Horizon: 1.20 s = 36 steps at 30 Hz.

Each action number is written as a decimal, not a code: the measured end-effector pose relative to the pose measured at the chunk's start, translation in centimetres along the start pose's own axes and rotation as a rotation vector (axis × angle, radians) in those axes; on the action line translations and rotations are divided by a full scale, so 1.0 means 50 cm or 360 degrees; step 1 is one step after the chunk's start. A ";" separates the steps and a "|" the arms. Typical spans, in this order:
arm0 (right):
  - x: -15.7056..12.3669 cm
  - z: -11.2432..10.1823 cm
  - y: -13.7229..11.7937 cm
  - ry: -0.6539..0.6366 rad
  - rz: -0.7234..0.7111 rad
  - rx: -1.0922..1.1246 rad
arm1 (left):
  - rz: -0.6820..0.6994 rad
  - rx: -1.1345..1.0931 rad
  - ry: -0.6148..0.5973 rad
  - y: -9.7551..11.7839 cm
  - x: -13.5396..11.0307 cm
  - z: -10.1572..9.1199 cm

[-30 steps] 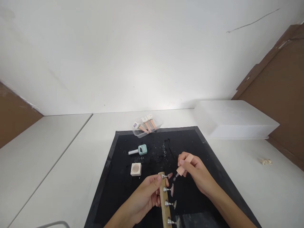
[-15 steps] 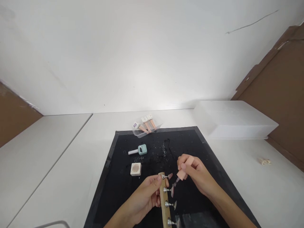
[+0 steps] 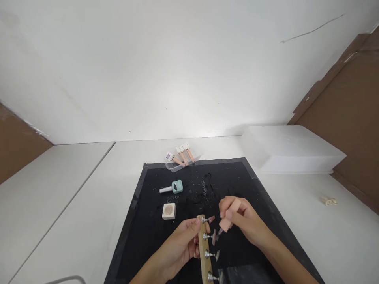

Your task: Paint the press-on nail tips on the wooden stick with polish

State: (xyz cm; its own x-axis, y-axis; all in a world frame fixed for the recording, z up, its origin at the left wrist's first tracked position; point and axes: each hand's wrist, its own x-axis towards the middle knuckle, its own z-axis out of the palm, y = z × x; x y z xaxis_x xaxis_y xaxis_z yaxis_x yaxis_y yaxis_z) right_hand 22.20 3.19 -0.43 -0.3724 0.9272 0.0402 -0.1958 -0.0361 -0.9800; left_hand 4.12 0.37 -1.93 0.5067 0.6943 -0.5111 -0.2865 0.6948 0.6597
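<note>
My left hand [image 3: 185,242] is closed around the upper part of a wooden nail-tip stand [image 3: 204,258], held with its metal posts pointing right. Several posts carry nail tips; a pinkish nail tip [image 3: 214,237] sits on the second post from the top. Between the thumb and fingers of my right hand [image 3: 242,217] is a nail polish brush [image 3: 229,217] with a peach-pink cap handle. Its bristles point down and left, at or very near the second tip; whether they touch I cannot tell.
On the black mat [image 3: 189,173] lie a teal nail polish bottle [image 3: 177,187] and a small square white pot [image 3: 169,211]. Behind them, a clear tray [image 3: 174,168] holds several polish bottles. A white box [image 3: 296,150] stands at right, with small beige pieces [image 3: 328,200] before it.
My right hand has shifted slightly down and left, bringing the brush tip lower beside the second nail tip. My left hand and the stand have hardly moved.
</note>
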 end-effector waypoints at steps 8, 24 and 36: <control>0.008 -0.003 0.009 0.0314 0.0112 -0.0164 | 0.0003 -0.0061 0.0010 -0.009 0.007 -0.011; 0.007 0.000 0.012 0.0265 0.0036 -0.0141 | -0.0011 -0.0086 0.0021 -0.016 0.012 -0.021; 0.006 0.005 0.008 0.0280 -0.0061 -0.0217 | -0.0030 -0.0134 0.0041 -0.016 0.012 -0.024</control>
State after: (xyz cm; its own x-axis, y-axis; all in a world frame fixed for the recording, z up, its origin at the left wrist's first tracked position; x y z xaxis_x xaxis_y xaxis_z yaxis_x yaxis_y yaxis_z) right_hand 21.79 3.36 -0.76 -0.2006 0.9781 0.0551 -0.0778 0.0401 -0.9962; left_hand 3.69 0.46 -3.44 0.4921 0.6846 -0.5377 -0.3452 0.7205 0.6015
